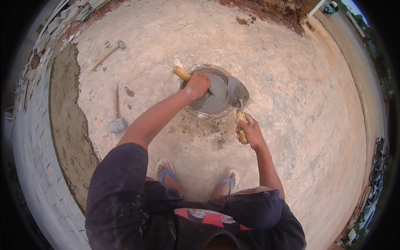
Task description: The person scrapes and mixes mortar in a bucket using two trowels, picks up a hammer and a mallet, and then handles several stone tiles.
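Observation:
A round bucket [228, 111] of wet grey cement mix [218, 100] stands on the ground in front of me. My left hand [198, 85] is closed over its far left part, gripping a tool with a yellow wooden handle [181, 73]. The handle juts out past the bucket's left rim; a bit of dark blade shows by my fingers, the rest is hidden. With my right hand [249, 130] I grip the yellow handle of a trowel [238, 91]. Its broad, cement-smeared blade points away from me, over or against the bucket's right rim.
A hammer [107, 56] and a grey-headed mallet [116, 121] lie to the left. Beyond them runs a strip of wet mortar [68, 112] beside grey paving blocks [35, 137]. Stone slabs [62, 16] are piled far left. My sandalled feet [171, 179] stand near the bucket. Motorcycles [377, 162] are far right.

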